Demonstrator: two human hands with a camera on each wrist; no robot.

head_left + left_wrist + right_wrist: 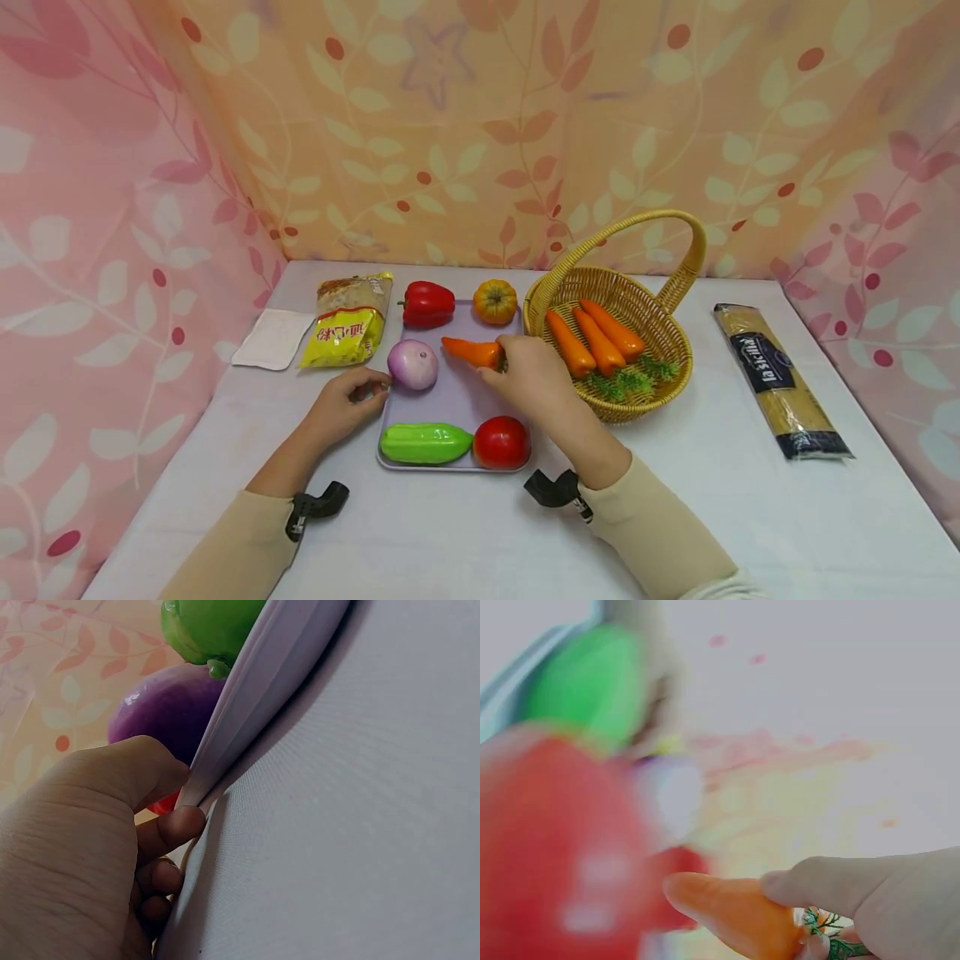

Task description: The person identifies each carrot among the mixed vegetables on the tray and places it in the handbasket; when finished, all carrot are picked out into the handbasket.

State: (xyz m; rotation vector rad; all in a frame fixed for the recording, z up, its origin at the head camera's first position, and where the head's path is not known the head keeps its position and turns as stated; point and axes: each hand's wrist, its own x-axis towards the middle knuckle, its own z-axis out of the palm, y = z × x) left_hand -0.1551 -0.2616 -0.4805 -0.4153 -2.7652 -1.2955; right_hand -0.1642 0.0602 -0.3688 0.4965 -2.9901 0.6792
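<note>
My right hand (pixel 536 379) pinches an orange carrot (pixel 471 351) near its leafy end, over the right part of the light purple tray (pixel 405 407). In the right wrist view the thumb lies along the carrot (pixel 739 911), its green leaves under the fingers. My left hand (pixel 342 406) pinches the tray's left rim (pixel 206 761) between thumb and curled forefinger. Beside it on the tray is a purple onion (pixel 412 364). A green ridged vegetable (pixel 426 443) and a tomato (pixel 502 442) lie at the front, a red bell pepper (pixel 428 304) and a small pumpkin (pixel 495 302) at the back.
A wicker basket (pixel 672 333) with a tall handle holds several carrots (pixel 598 337) right of the tray. Farther right lies a long pasta packet (pixel 780 379). On the left are a yellow food bag (pixel 347 325) and a white cloth (pixel 273 339). Patterned curtains surround the table.
</note>
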